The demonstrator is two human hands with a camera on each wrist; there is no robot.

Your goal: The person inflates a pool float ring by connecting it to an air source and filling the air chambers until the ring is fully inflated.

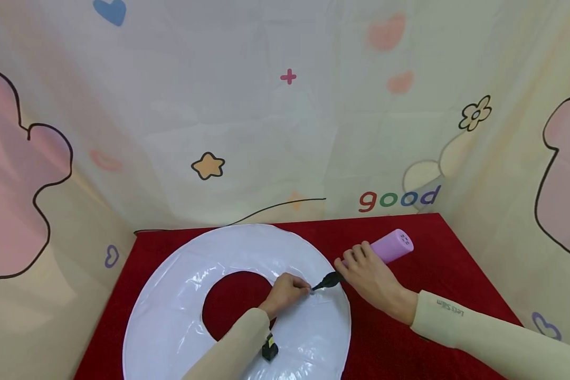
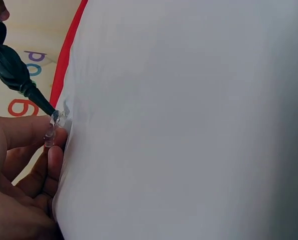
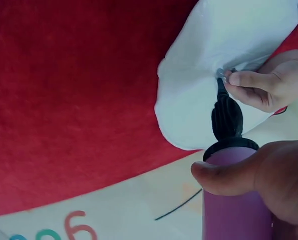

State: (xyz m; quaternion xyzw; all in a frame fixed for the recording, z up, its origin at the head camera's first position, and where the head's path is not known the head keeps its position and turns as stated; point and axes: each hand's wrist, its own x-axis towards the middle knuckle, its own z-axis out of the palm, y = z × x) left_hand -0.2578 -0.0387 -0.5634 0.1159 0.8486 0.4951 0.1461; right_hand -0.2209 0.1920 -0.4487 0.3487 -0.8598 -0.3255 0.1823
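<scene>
A large white inflatable swim ring lies on the red cloth, rounded out and glossy. My right hand grips a purple hand pump around its barrel, thumb wrapped over it in the right wrist view. The pump's black nozzle points at the ring, its tip at the clear valve. With thumb and fingers my left hand pinches that valve on the ring's top, right of the hole. Whether the tip sits fully inside the valve I cannot tell.
Red cloth covers the surface beneath the ring. A printed curtain hangs behind and at both sides. By the left sleeve, a small black object with a yellow mark shows over the ring. A thin dark line runs across the back.
</scene>
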